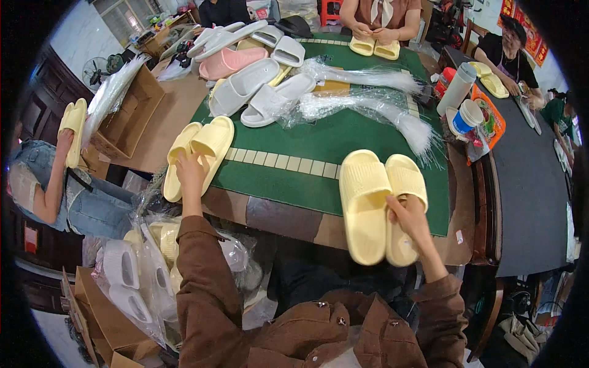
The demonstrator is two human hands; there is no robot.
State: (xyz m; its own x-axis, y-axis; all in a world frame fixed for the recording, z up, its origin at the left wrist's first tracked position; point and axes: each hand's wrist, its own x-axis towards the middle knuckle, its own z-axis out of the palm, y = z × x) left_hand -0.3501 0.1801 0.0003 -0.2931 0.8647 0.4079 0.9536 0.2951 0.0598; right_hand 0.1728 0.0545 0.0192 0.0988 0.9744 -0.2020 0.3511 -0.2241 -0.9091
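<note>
At the near left edge of the green mat, my left hand [191, 173] grips a pair of pale yellow slippers [216, 136] where their inner sides meet. The pair lies slanted, soles down, with the toes pointing away from me. My right hand [407, 216] pinches another pair of pale yellow slippers [363, 199] by the inner edges, thumb and fingers at the foot openings. This pair sits side by side at the near right, its heels reaching past the table edge. Part of my fingers is hidden inside the slippers on both sides.
The green mat [307, 138] carries a pile of grey, white and pink slippers [242, 83] and bundles of clear plastic strips [368, 110]. Cups and a bottle [455, 89] stand at right. Co-workers handle yellow slippers around me. Bagged slippers [132, 276] and cardboard boxes [113, 316] sit lower left.
</note>
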